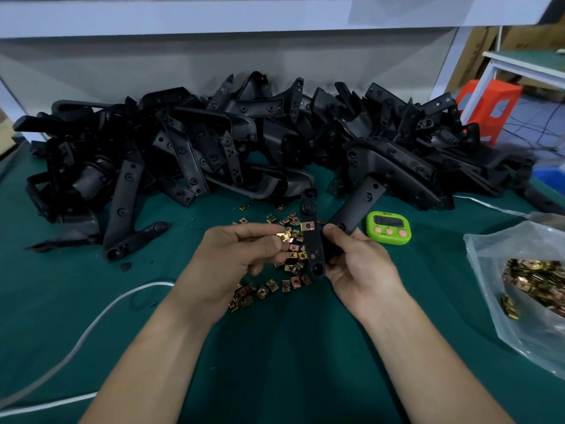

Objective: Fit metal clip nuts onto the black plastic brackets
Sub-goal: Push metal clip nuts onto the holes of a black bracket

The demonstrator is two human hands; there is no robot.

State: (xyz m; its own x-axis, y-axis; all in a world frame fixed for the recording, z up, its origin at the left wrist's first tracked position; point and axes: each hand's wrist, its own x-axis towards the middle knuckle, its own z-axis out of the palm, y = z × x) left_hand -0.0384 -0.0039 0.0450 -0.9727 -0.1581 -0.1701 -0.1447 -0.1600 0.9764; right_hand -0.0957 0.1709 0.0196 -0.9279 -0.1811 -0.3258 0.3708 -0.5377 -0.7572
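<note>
While the right hand (360,270) grips a black bracket (315,252) near its bend, fingers curled round it, the left hand (241,255) pinches 1 clip nut (286,237) between thumb and forefinger, just beside the bracket's near arm. 1 fitted nut (308,225) sits on that arm's edge. Both hands are above the loose clip nuts (293,281) scattered on the green mat (91,286). Bracket pile (214,142) lies behind. Green timer (389,228) sits right of the bracket. Clear bag (489,270) of nuts is far right. White cable (101,313) runs at left.
</note>
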